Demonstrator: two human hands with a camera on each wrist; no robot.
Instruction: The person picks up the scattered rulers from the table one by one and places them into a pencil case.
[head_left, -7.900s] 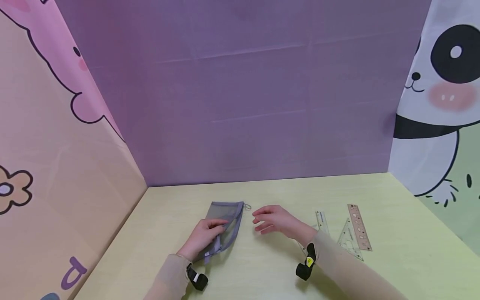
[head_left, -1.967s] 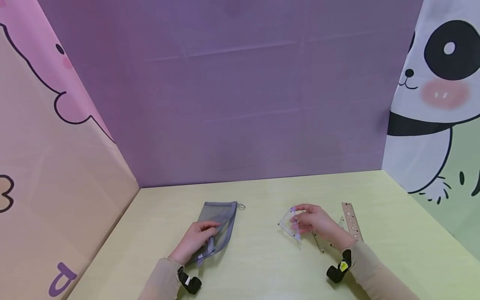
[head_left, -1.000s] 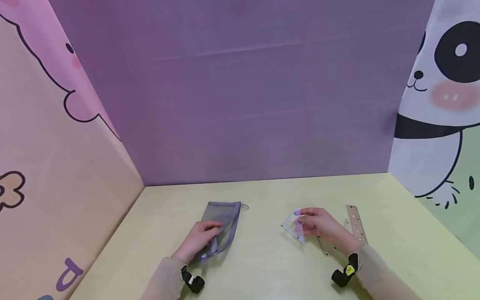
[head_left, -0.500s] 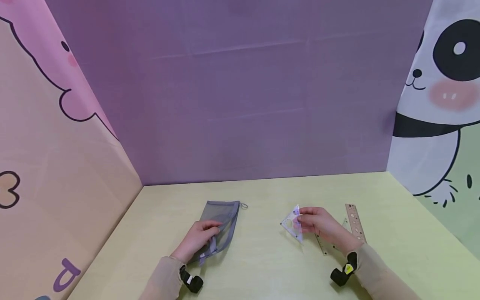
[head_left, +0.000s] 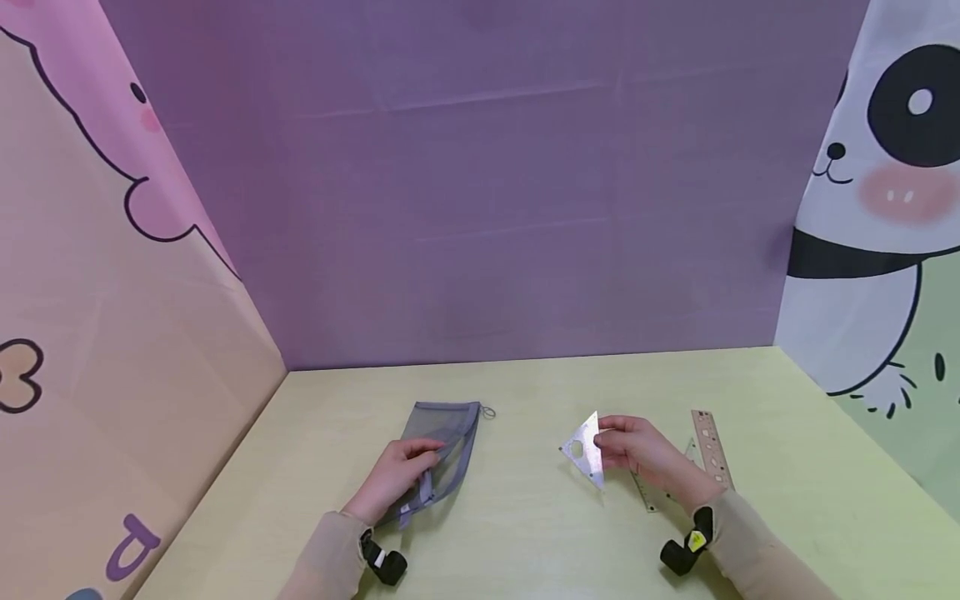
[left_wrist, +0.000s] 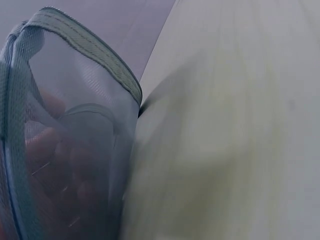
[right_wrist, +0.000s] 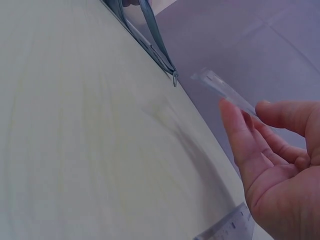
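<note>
My left hand [head_left: 393, 479] pinches the open side of a grey mesh zipper pouch [head_left: 442, 423], holding it partly raised from the table. In the left wrist view, fingers show dimly through the mesh [left_wrist: 85, 160]. To the right, my right hand [head_left: 647, 454] pinches a clear set square [head_left: 582, 450] between thumb and fingers, above the table. It catches the light and looks whitish. The right wrist view has this set square [right_wrist: 225, 90] nearly edge-on, with the pouch [right_wrist: 160, 47] beyond it. A gap separates the set square from the pouch.
On the table [head_left: 525, 533], a pink ruler [head_left: 712, 446] lies right of my right hand. Another clear set square [head_left: 693, 451] and a clear ruler [head_left: 643, 492] lie partly hidden under that hand and wrist. A purple cloth wall [head_left: 480, 208] stands behind.
My right hand, bare beside the pouch at first, has moved right and picked up the set square. Lately the set square has only turned slightly, catching more light. My left hand keeps its grip.
</note>
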